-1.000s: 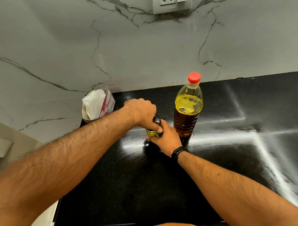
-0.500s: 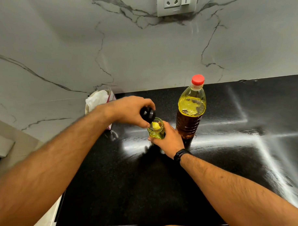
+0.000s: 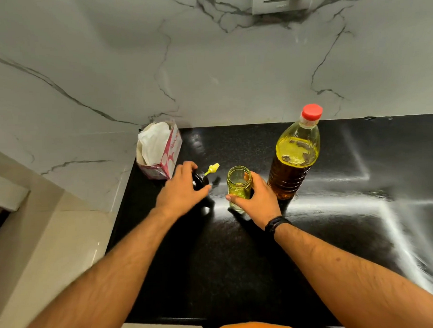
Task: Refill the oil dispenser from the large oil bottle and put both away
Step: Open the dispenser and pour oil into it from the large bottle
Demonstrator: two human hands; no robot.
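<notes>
The right hand (image 3: 254, 199) is wrapped around a small clear glass oil jar with a green-yellow tint (image 3: 238, 185), holding it upright on the shiny black stone counter (image 3: 238, 261). The jar's mouth is open, and there is only a little oil at its bottom. A black band (image 3: 276, 223) sits on that wrist. Left of the jar, the left hand (image 3: 179, 192) grips the black round lid with a yellow brush on a thin stem (image 3: 201, 180); the lid is tipped on its side, low over the counter, and the brush points up and toward the jar. I cannot tell if the lid touches the counter. Just right of the jar stands the big clear plastic oil bottle with a red cap (image 3: 295, 156), upright and closed, nearly full of yellow-brown oil. Left of the jar and farther back, a pink and white tissue box (image 3: 161, 151) sits in the corner by the white marble wall (image 3: 207, 78). The counter's left edge runs close to the lid hand. Right of the big bottle the counter is wide and bare, and the part nearer than the jar is bare too.
</notes>
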